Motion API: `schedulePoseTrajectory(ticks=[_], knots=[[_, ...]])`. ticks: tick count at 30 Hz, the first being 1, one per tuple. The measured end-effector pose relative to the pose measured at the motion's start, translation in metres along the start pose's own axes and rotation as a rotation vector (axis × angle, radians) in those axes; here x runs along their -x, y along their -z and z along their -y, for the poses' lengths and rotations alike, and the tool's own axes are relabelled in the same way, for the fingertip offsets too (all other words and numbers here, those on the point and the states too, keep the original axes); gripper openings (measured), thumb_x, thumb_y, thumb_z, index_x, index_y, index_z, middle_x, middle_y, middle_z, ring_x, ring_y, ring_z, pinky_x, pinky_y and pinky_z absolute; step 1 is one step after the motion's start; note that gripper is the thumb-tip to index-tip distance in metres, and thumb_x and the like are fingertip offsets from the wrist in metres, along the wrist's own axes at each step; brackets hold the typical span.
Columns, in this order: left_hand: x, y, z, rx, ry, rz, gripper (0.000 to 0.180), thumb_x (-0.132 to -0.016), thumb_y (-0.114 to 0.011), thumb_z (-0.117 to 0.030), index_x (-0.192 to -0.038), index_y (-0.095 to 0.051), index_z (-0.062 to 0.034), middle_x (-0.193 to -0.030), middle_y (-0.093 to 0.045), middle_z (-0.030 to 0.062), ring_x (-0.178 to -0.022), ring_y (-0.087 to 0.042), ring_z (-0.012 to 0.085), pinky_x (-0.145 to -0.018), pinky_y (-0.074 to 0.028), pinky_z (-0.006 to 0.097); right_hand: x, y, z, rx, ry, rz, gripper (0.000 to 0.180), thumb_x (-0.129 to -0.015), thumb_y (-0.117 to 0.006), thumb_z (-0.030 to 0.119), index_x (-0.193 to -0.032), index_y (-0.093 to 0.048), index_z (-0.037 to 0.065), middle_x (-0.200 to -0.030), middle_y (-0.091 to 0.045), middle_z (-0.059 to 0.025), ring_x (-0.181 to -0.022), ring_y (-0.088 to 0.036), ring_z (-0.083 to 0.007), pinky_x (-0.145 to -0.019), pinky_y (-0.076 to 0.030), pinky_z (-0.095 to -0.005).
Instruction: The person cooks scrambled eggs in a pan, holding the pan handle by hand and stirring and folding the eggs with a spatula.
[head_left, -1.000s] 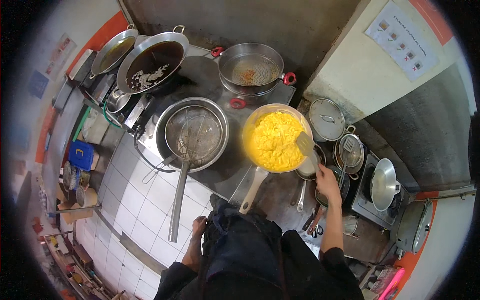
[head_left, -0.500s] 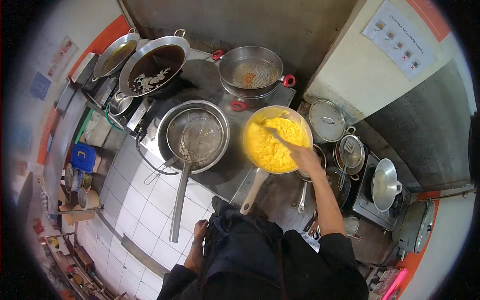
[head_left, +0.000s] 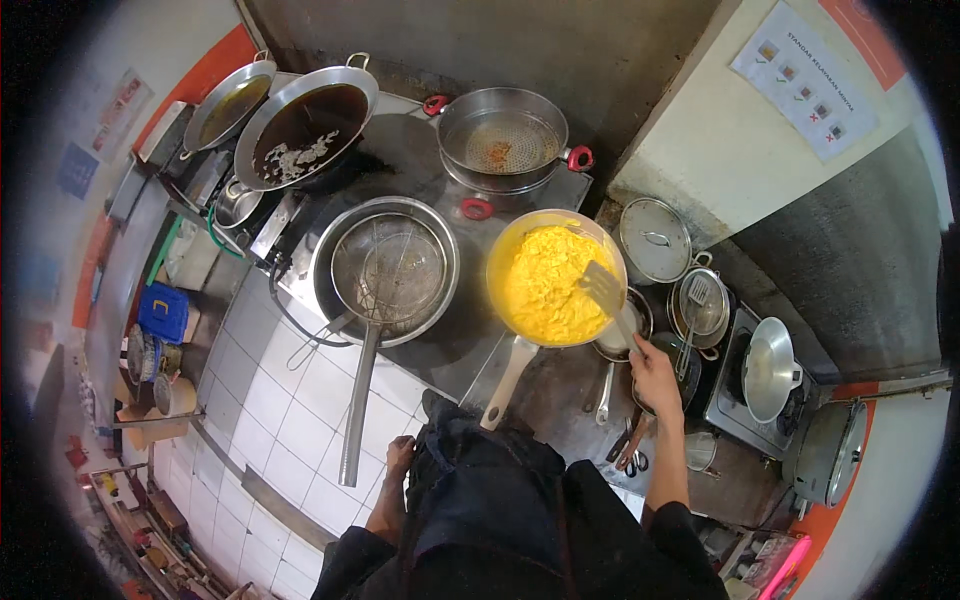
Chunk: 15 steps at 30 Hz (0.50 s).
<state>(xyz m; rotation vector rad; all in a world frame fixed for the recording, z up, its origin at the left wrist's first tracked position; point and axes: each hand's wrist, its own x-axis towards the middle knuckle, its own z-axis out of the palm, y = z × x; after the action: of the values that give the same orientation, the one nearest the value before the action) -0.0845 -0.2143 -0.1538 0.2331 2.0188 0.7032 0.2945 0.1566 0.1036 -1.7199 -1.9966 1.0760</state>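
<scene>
While the left hand [head_left: 400, 455] hangs loosely curled and empty at the apron, the right hand [head_left: 655, 375] grips a slotted spatula [head_left: 604, 290], blade at the right rim of the yellow pan [head_left: 555, 275] of scrambled egg. Small pans [head_left: 625, 335] crowd just right of that pan; a wire skimmer in a steel bowl [head_left: 385, 270] sits left. Behind it: a red-handled pot [head_left: 503, 140], farther left a dark wok [head_left: 305, 120]. White tiled counter, grimy wall. Half a second ago the hand reached over the egg; now it's pulled back.
</scene>
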Motion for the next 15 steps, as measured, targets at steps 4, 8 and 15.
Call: schedulePoseTrajectory(ticks=[4, 8, 15], knots=[[-0.003, 0.000, 0.004, -0.020, -0.064, -0.020, 0.037, -0.079, -0.058, -0.032, -0.100, -0.069, -0.0029, -0.097, -0.068, 0.0174, -0.094, -0.064, 0.0290, -0.083, -0.047, 0.040, -0.050, -0.012, 0.007, -0.103, -0.142, 0.019, 0.041, -0.095, -0.050, 0.017, -0.134, -0.049, 0.005, -0.061, -0.046, 0.0018, -0.048, -0.042, -0.0076, -0.044, -0.035, -0.0240], [0.004, 0.000, -0.009, -0.058, -0.092, -0.013, 0.036, -0.079, -0.058, -0.032, -0.099, -0.069, -0.0037, -0.093, -0.069, 0.0177, -0.093, -0.065, 0.0296, -0.082, -0.047, 0.041, -0.099, -0.026, 0.034, -0.069, -0.310, 0.090, 0.039, -0.091, -0.051, 0.020, -0.128, -0.057, 0.010, -0.093, -0.067, -0.0254, -0.088, -0.068, -0.0298, -0.073, -0.050, -0.0379], [0.011, -0.002, -0.005, -0.066, -0.076, -0.066, 0.038, -0.078, -0.061, -0.031, -0.102, -0.069, -0.0022, -0.093, -0.070, 0.0161, -0.091, -0.066, 0.0285, -0.082, -0.049, 0.038, -0.081, -0.043, 0.072, 0.204, 0.113, 0.014, 0.040, -0.089, -0.051, 0.020, -0.129, -0.056, 0.016, -0.088, -0.065, -0.0249, -0.087, -0.063, -0.0407, -0.076, -0.049, -0.0456]])
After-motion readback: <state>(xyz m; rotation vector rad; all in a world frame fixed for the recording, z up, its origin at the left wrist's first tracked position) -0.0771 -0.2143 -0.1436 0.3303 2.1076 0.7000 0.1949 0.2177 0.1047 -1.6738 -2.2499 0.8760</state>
